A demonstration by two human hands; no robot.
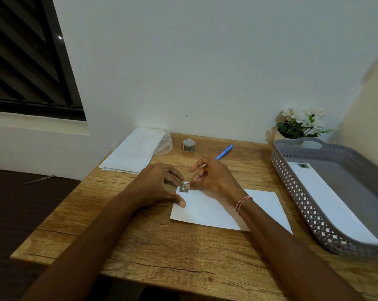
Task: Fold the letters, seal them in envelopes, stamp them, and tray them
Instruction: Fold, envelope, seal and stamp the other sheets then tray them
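Thumb of the right hand presses a small square stamp onto the corner of a smooth white envelope; its other fingers curl loosely, gripping nothing. Left hand pins the envelope flat, thumb and fingertips just beside the stamp. Right of the fingers, a perforated grey plastic tray holds a second envelope.

No word, number or brand name could be read anywhere on the desk. The stamp on the envelope bore a dark printed design with a round figure, but its lettering was too small to make out. The second stamp, on the second envelope in the tray, and the patterned roll of stamps were equally illegible.
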